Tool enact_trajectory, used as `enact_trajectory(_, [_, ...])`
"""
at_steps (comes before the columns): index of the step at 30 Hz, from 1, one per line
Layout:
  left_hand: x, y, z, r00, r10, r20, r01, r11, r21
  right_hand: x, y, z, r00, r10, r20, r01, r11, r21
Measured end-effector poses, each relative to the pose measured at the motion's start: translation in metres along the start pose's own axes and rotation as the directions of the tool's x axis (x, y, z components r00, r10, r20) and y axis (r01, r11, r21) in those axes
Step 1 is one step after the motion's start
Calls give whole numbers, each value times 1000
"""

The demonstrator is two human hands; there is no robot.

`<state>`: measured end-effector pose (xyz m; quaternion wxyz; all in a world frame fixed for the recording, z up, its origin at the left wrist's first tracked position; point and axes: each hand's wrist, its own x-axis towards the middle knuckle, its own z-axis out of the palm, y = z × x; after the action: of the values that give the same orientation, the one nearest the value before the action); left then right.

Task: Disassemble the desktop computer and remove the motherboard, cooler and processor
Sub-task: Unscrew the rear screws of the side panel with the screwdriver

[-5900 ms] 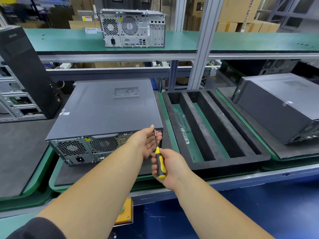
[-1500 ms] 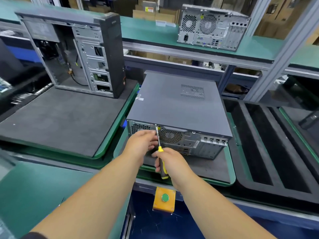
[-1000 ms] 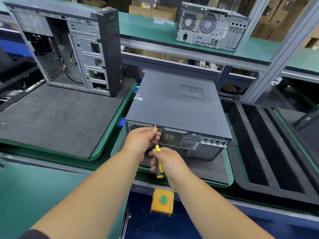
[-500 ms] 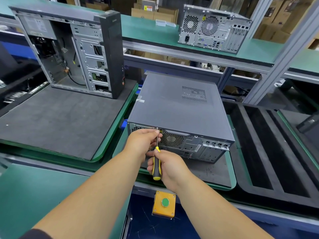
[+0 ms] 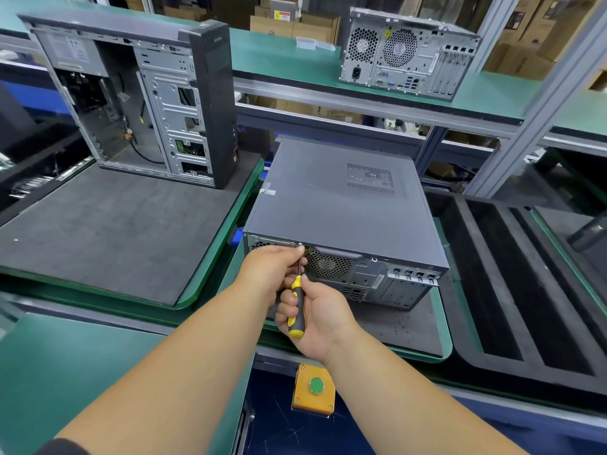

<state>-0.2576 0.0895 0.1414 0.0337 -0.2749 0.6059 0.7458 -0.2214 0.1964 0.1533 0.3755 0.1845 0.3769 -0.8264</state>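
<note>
Green-edged tray with dark foam mat carries desktop computer, lying on its side, rear panel toward camera. Left tray, same type: open tower case standing upright at far edge. Upper green shelf: third computer, upright. Right: black slotted foam insert.

I see a dark grey metal desktop case with a perforated dot-grid vent, a yellow-and-black-handled screwdriver, green-edged trays with charcoal foam — and a green button on an orange box.
</note>
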Motion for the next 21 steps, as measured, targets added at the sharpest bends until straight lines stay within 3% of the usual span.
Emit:
enact_trajectory(10, [-10,2,-5,1000,12,19,-14,994,109,5,8,14,974,-106,-202,67,979,-191])
enact_trajectory(16, [-16,9,-4,1000,-6,-1,6,993,114,-5,2,14,995,-70,-65,66,996,-67])
enact_trajectory(21, [-15,10,-3,1000,-8,-7,9,994,112,-9,-5,3,997,-9,-80,-11,968,-251])
